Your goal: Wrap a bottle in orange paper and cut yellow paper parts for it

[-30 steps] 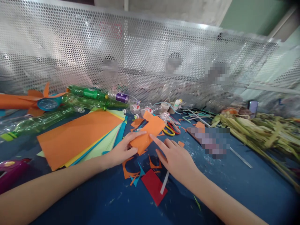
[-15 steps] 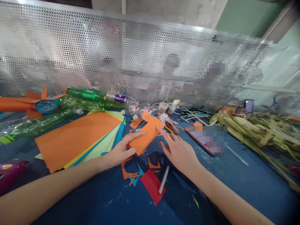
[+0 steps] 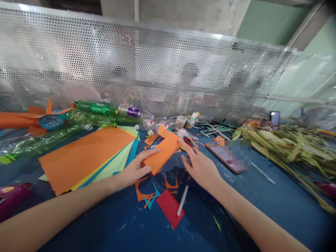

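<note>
An orange piece of paper (image 3: 164, 150) with a tab at its top is between my two hands, tilted over the table. My left hand (image 3: 135, 169) grips its lower left edge, thumb below and fingers on top. At the paper's upper right corner is my right hand (image 3: 201, 164), index fingertip touching it, thumb and fingers spread. Below lie a red card (image 3: 170, 210), a white stick (image 3: 183, 201) and orange cut scraps (image 3: 141, 190). On the left is a stack of coloured sheets topped by an orange sheet (image 3: 89, 154).
Green bottles (image 3: 52, 138) and an orange paper propeller (image 3: 36, 117) lie at the left. A purple tool (image 3: 13, 197) is at the left edge. Rightwards are a phone (image 3: 223, 157) and corn husks (image 3: 288, 147). Behind stands a perforated screen (image 3: 157, 52), with people beyond it.
The view has shifted slightly. My right hand's thumb and index finger look a little further apart; my left hand still holds the orange paper.
</note>
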The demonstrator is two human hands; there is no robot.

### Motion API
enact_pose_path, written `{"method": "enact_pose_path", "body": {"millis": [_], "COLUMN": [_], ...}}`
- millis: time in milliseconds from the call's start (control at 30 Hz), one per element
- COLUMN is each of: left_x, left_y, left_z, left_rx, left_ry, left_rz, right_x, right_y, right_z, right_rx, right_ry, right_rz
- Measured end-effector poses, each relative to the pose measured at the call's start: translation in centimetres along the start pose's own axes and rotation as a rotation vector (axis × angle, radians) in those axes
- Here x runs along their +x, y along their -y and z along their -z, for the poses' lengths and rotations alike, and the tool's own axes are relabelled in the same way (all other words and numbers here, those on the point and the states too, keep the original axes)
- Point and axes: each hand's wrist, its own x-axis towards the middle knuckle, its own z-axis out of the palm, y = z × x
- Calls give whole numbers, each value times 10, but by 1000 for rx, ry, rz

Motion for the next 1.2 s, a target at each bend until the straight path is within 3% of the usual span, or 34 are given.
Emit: {"method": "enact_pose_path", "body": {"millis": [167,367,833,1200], "left_x": [-1,-1,1,1], "left_y": [3,5,9,0], "left_z": [0,0,-1,-4], "left_rx": [-22,-42,-64,-126], "left_ry": [2,-2,-8,-42], "left_rz": [7,12,-20,11], "right_x": [-2,-6,-7,-9], "right_y": [5,11,10,17], "right_z": [2,-2,-10,-6], "right_rx": [45,57,62,88], "right_ry": [-21,47,50,46], "right_rz": [88,291,400,399]}}
